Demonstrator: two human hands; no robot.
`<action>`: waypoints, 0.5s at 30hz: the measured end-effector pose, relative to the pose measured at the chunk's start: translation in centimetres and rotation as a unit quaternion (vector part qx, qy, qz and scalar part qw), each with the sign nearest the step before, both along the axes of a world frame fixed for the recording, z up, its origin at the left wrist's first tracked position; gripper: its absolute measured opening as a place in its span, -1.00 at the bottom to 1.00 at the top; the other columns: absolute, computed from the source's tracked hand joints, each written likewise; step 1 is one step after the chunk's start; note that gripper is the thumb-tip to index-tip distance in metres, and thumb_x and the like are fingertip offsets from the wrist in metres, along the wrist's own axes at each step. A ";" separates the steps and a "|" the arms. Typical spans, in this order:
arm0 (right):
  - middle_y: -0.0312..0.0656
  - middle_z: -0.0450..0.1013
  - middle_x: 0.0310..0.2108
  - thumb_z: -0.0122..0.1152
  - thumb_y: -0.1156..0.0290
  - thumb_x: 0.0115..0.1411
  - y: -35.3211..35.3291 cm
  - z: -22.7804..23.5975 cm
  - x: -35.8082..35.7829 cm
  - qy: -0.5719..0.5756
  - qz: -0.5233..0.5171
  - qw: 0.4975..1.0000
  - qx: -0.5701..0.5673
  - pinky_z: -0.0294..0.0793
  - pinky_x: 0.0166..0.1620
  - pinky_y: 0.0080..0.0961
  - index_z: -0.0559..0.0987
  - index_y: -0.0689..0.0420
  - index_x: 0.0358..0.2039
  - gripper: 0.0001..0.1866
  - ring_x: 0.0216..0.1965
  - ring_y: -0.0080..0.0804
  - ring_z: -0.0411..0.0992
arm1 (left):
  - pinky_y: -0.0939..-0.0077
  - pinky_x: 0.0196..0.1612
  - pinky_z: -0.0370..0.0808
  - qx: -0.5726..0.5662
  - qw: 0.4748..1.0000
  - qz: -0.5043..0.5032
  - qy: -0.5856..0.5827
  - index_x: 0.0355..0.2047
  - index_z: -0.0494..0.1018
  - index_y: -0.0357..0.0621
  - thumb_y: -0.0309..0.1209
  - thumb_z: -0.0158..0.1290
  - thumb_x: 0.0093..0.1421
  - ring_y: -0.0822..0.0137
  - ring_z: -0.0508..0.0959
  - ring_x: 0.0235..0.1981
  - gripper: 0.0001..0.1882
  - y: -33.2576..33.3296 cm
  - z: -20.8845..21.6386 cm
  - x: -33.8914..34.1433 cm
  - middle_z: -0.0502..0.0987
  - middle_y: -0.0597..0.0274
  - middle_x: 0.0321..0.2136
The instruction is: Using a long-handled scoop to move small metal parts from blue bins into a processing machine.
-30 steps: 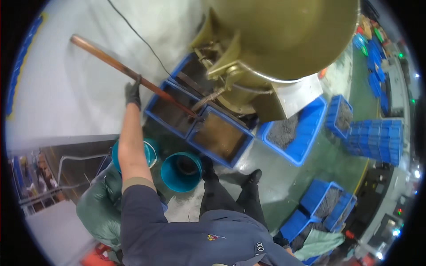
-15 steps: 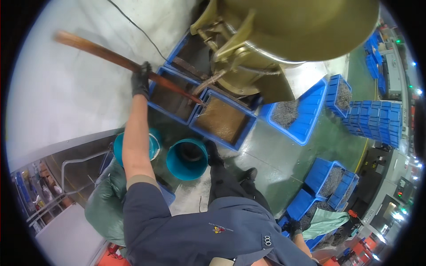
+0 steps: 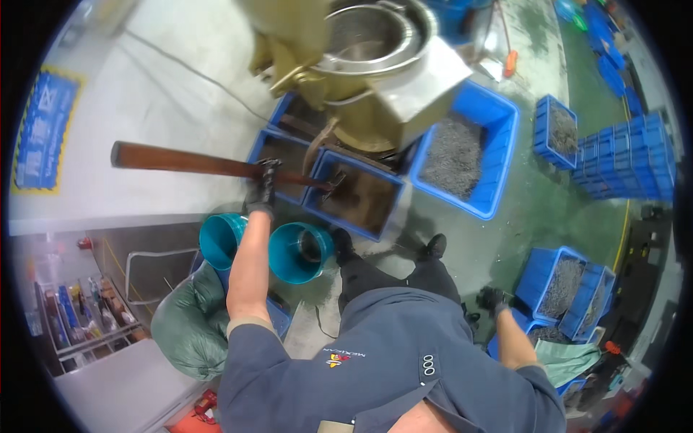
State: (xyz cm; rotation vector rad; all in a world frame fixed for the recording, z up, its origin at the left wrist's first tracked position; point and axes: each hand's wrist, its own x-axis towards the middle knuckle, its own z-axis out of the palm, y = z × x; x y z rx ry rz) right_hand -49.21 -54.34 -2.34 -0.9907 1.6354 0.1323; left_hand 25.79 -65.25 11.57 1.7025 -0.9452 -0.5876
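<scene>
My left hand (image 3: 263,186), in a black glove, is closed around the shaft of a long brown wooden-handled tool (image 3: 188,160). Its thick end points left, and its small metal head reaches over a blue tub (image 3: 354,229) holding brownish liquid. The exact shape of the head is hard to make out. Off to the right, my black-gloved right hand (image 3: 494,298) hangs apart from the blue crates, its fingers loosely spread with nothing visible in them. A gold-coloured machine (image 3: 361,130) with a round metal bowl stands just beyond the tub.
Two teal buckets (image 3: 277,252) stand near my feet, beside a stuffed green bag (image 3: 173,325). A big blue bin (image 3: 505,137) of grey metal pieces sits right of the machine. More filled crates (image 3: 538,278) and stacked blue crates (image 3: 628,184) line the right side.
The tool has swung lower at its thick end, and its metal head now shows above the tub. My right hand has moved away from the green cloth. The view has shifted, uncovering the machine's bowl.
</scene>
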 end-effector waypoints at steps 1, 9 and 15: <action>-0.25 0.46 -0.32 -0.03 0.17 0.22 -2.5 0.2 -0.5 -0.041 -0.085 0.996 -0.002 0.43 -0.21 -0.32 0.54 -0.09 -0.27 -0.79 -0.26 -0.35 0.44 | 0.45 -0.06 0.44 0.002 1.000 -0.010 -0.017 -0.24 0.50 -0.25 -0.41 -0.03 0.25 0.34 0.53 -0.21 -0.81 0.4 1.5 -1.1 0.56 0.23 -0.28; -0.21 0.42 -0.51 0.00 0.21 0.23 -11.1 0.4 -6.2 -0.138 -0.375 0.916 0.002 0.41 -0.40 -0.49 0.48 0.09 -0.28 -0.77 -0.48 -0.43 0.42 | 0.45 -0.33 0.48 -0.177 0.982 -0.047 0.045 -0.34 0.40 -0.25 -0.47 0.02 0.17 0.36 0.45 -0.52 -0.90 0.5 26.9 -19.3 0.43 0.23 -0.56; -0.20 0.46 -0.37 -0.03 0.22 0.28 -18.5 11.0 0.9 -0.253 -0.204 0.909 -0.260 0.52 -0.20 -0.48 0.49 0.17 -0.08 -0.66 -0.31 -0.39 0.51 | 0.54 -0.33 0.51 -0.262 0.867 -0.351 0.236 -0.23 0.40 -0.35 -0.55 -0.01 0.16 0.34 0.49 -0.42 -0.83 -0.5 37.4 -26.5 0.47 0.16 -0.37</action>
